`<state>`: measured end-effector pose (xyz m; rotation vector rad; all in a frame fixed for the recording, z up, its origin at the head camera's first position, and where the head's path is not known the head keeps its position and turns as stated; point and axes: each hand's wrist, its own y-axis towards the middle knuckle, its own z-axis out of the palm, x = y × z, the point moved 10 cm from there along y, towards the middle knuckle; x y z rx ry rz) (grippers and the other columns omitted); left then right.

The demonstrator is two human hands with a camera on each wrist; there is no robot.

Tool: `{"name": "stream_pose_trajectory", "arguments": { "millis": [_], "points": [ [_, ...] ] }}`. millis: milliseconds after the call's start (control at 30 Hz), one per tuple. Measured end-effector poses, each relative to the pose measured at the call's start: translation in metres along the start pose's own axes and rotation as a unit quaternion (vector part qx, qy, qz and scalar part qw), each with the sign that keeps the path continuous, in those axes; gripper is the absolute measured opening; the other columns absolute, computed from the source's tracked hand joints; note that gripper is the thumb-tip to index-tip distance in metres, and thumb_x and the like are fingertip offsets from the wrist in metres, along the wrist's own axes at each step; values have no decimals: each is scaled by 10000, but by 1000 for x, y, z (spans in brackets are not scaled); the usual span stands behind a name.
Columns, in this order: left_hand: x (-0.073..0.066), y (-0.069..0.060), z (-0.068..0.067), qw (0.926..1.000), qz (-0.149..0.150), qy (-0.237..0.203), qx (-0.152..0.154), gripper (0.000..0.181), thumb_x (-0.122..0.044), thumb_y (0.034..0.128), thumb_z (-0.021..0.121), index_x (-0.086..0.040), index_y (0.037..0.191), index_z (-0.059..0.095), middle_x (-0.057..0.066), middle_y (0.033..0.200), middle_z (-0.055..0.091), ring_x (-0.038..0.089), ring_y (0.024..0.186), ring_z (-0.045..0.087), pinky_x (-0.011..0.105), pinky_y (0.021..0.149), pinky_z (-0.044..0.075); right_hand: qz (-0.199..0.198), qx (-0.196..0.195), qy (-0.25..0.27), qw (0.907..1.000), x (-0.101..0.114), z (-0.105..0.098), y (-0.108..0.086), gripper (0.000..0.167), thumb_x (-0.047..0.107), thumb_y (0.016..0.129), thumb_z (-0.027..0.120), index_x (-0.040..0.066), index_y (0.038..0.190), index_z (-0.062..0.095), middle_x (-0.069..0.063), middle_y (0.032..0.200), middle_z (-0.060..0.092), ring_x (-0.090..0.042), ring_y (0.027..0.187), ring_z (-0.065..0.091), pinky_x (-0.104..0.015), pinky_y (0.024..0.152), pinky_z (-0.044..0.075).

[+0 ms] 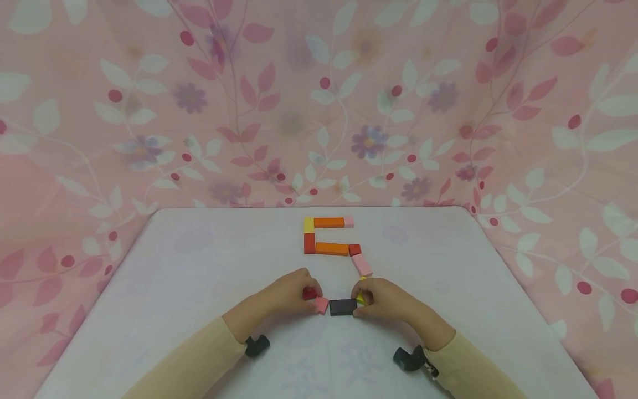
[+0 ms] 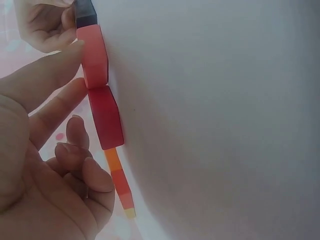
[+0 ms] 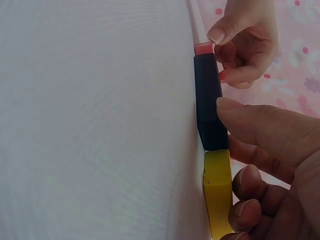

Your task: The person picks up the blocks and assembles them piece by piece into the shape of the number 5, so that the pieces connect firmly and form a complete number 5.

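My left hand [image 1: 291, 292] pinches a small salmon-pink block [image 1: 322, 305] between thumb and index finger. Behind that block, a red block [image 2: 106, 117] touches its end and is partly covered by the hand in the head view. To the right lies a black block [image 1: 342, 307], its right end pinched by the thumb and index finger of my right hand [image 1: 389, 299]. A yellow block [image 3: 218, 195] adjoins the black one, beside my right hand's curled other fingers. In the head view, a narrow gap separates the pink and black blocks.
Farther back, blocks form a bent line: pale pink [image 1: 349, 222], orange [image 1: 329, 223], yellow [image 1: 309, 225], red [image 1: 309, 244], another orange [image 1: 332, 249], a small red [image 1: 355, 249] and another pale pink [image 1: 361, 265]. They lie on a white-covered table [image 1: 199, 266] before a floral curtain [image 1: 299, 111].
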<state>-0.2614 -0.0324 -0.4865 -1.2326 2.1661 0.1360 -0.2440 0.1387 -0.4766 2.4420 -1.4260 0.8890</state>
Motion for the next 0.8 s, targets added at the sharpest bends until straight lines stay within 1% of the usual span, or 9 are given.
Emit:
{"name": "stream_pose_trajectory", "arguments": {
  "millis": [100,233,267,367,533,700,800],
  "points": [
    [0,0,-3,10000,73,2,-54,252,-349,808,837,-302,1037,741,-84,923,540,101,881,529,246,733,492,27,-3,-20,10000,-1,0,1,291,314,799,860,224,1024,699,70,722,532,-104,711,511,-276,633,439],
    [3,-4,-10,9999,25,7,-148,281,-385,816,828,-281,1062,741,-88,940,547,102,879,538,244,731,500,122,-48,-21,9999,-2,-2,0,283,331,805,853,240,1024,698,77,741,539,-115,739,519,-282,645,449],
    [4,-5,-12,9998,6,29,-190,277,-390,821,822,-281,1063,740,-88,950,549,101,887,540,247,731,502,161,-70,-8,9998,-3,-3,-1,273,327,810,848,243,1021,698,75,750,544,-120,746,522,-285,649,452],
    [11,-9,-19,9993,-198,-22,-317,243,-408,843,797,-305,1054,735,-80,987,555,113,906,545,258,735,513,245,-169,105,9995,-5,-9,-3,228,293,829,832,240,1004,697,67,768,556,-136,762,527,-297,649,457],
    [21,-20,-34,9972,-387,-94,-633,203,-393,880,765,-292,1054,739,-47,1034,560,134,918,545,277,761,521,246,-408,174,9987,-8,-23,-8,192,253,851,811,228,1004,698,58,785,547,-138,772,521,-282,642,461],
    [29,-33,-54,9931,-412,-48,-1096,160,-340,908,748,-276,1055,742,-53,1040,558,126,930,558,296,796,515,235,-671,213,9972,-13,-42,-15,200,262,877,788,187,1044,709,45,802,526,-151,768,504,-272,627,442],
    [35,-43,-66,9896,-417,-30,-1377,144,-312,912,747,-264,1048,742,-39,1033,562,133,911,559,308,766,506,321,-809,194,9960,-18,-54,-21,220,275,892,772,168,1073,708,34,811,517,-156,766,493,-272,617,431]
  ]
}}
